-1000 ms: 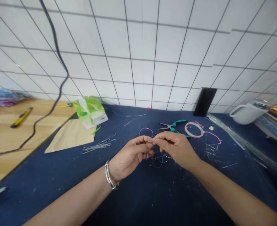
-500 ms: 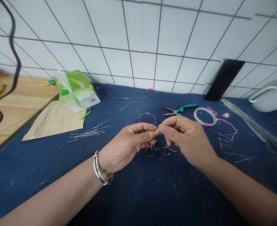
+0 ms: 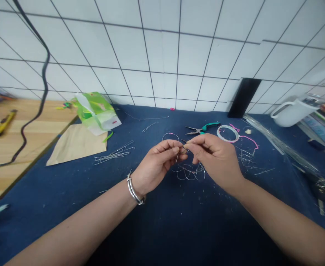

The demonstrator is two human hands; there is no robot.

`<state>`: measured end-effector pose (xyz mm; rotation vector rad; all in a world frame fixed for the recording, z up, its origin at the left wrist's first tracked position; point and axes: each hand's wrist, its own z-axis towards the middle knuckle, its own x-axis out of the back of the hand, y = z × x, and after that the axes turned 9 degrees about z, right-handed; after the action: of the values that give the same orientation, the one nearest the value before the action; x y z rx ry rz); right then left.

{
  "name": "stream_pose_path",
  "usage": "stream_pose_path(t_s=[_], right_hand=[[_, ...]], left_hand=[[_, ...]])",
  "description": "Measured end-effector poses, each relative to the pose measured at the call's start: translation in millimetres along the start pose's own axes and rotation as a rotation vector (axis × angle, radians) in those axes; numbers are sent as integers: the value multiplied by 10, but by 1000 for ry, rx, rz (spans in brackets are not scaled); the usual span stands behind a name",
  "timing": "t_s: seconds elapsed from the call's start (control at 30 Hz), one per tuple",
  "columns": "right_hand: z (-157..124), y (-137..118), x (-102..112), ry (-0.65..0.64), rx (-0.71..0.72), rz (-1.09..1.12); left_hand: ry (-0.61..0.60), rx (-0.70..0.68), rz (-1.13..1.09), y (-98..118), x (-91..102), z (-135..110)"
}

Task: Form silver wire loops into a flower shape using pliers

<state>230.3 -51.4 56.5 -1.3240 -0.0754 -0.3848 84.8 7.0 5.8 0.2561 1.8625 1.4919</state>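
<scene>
My left hand [image 3: 158,165] and my right hand [image 3: 216,159] meet fingertip to fingertip above a dark blue cloth [image 3: 162,221]. Both pinch the same thin piece of silver wire [image 3: 182,149], which is barely visible between the fingers. A silver bangle [image 3: 133,190] circles my left wrist. Just below the hands lies a small heap of wire rings [image 3: 189,172]. One more wire ring with a pink bead [image 3: 170,136] lies just beyond the fingertips.
Teal-handled pliers [image 3: 203,129] and a clear reel with pink cord [image 3: 228,133] lie behind the hands. A bundle of straight wires [image 3: 114,153], brown paper [image 3: 76,145] and a green bag [image 3: 97,111] lie left. A white jug [image 3: 295,111] stands at right. A black cable [image 3: 29,118] crosses the wooden top.
The view has shifted as my head moved. Both hands stay pinched together on the wire at the same spot above the wire rings.
</scene>
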Motion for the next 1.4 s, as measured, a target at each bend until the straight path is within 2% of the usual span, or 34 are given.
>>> stream_pose_path(t_s=[0.13, 0.2, 0.3, 0.43, 0.53, 0.67, 0.87, 1.2, 1.4], right_hand=[[16, -41, 36, 77, -47, 27], [27, -36, 54, 97, -56, 39], [6, -20, 56, 125, -23, 33], [-77, -8, 21, 104, 22, 18], [-150, -9, 14, 75, 26, -6], [-241, 27, 64, 62, 6, -107], [-331, 178, 162, 53, 83, -297], [-344, 371, 190, -129, 311, -521], [-359, 362, 181, -281, 479, -664]], left_hand=[[-199, -57, 46, 88, -21, -41], [-242, -83, 131, 109, -45, -61], [-200, -132, 271, 88, -100, -92], [-71, -129, 383, 10, -151, -120], [38, -110, 397, -20, -148, -126], [107, -114, 339, 6, -141, -129], [108, -87, 280, 29, -168, -132], [98, -91, 467, -42, -80, -56], [132, -102, 557, -38, -55, -42]])
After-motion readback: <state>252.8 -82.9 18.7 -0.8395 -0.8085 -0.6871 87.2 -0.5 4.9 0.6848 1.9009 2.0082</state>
